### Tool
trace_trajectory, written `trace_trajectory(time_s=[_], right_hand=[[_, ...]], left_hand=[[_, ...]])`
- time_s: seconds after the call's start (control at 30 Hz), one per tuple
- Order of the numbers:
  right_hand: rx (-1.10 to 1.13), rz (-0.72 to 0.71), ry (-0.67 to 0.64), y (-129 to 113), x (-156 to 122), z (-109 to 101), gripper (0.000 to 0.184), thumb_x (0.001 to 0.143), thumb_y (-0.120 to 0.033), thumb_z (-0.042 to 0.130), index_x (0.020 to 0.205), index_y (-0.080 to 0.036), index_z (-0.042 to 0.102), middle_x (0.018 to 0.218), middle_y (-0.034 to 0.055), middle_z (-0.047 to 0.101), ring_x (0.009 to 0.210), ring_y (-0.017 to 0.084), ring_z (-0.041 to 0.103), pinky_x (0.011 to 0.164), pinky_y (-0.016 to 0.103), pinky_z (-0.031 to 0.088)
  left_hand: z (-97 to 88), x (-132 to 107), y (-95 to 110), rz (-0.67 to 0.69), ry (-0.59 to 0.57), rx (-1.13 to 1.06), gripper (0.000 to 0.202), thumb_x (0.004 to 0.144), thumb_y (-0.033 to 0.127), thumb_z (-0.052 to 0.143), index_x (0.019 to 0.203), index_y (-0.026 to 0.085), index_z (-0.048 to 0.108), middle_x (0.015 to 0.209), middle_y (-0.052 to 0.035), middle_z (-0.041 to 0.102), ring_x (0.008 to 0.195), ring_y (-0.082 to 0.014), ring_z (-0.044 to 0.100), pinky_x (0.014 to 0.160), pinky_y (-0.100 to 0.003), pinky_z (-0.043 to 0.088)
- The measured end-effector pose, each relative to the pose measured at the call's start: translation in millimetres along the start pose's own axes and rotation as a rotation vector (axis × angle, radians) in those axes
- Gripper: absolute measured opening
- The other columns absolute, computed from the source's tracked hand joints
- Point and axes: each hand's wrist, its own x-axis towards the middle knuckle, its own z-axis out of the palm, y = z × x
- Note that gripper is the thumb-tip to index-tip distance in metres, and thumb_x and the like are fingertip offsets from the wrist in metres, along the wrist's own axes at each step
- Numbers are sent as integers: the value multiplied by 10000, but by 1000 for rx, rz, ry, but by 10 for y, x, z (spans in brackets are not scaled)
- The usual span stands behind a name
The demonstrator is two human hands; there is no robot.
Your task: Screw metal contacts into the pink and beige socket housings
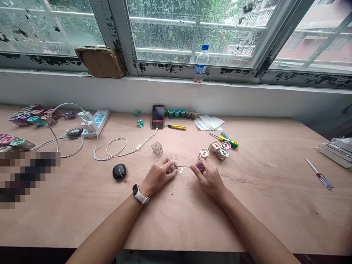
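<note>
My left hand [159,175], with a white watch on its wrist, is closed around a small pinkish see-through case [171,168] at the middle of the table. My right hand [210,179] grips the purple handle of a screwdriver [184,167]. Its thin shaft lies level and points left, the tip at the case; whether it enters the case is too small to tell. Just below the shaft lies a small white strip [181,170]. A clear faceted case [157,148] stands beyond my left hand. Several pale hexagonal cases [214,146] are grouped beyond my right hand.
A yellow-green screwdriver [229,141], a yellow screwdriver [176,127] and white papers [209,122] lie farther back. At left are a black earbud case [119,171], white cables [118,139] and a power strip [99,121]. Another screwdriver [319,174] lies at right.
</note>
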Motion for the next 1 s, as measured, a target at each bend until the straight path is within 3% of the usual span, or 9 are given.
trace_trajectory(time_s=[0.13,0.4,0.77,0.93,1.0], right_hand=[[98,-35,-29,-5,-4,5,138,978,-319,520,1016,-189,549,853,48,656,736,165,651,682,276,519],[53,-43,67,12,-31,68,175,954,-367,588,888,-204,580,743,23,659,638,155,633,617,272,506],[-40,-11,95,-48,2,39,327,953,-441,575,730,-204,546,607,-12,574,542,131,536,559,256,427],[107,4,7,-53,-3,47,181,959,-375,563,975,-196,586,799,32,687,649,153,649,610,263,513],[124,-28,1,-51,-5,49,155,956,-347,567,979,-195,590,814,36,686,660,153,654,624,269,528]], left_hand=[[-7,2,7,-3,-7,-7,190,880,202,643,1070,201,651,883,-30,605,830,-164,594,785,-290,521],[-8,6,6,-2,-8,-4,193,880,198,641,1073,205,649,882,-31,603,820,-166,601,776,-295,526],[-4,7,6,0,-6,-7,185,877,189,647,1063,198,645,873,-26,599,811,-165,597,775,-293,521],[-11,8,6,-4,-16,-15,184,883,191,642,1067,205,640,889,-28,608,836,-170,598,791,-302,520],[-13,8,6,-12,-28,-17,186,890,201,639,1076,210,639,908,-32,614,856,-175,601,799,-305,519]])
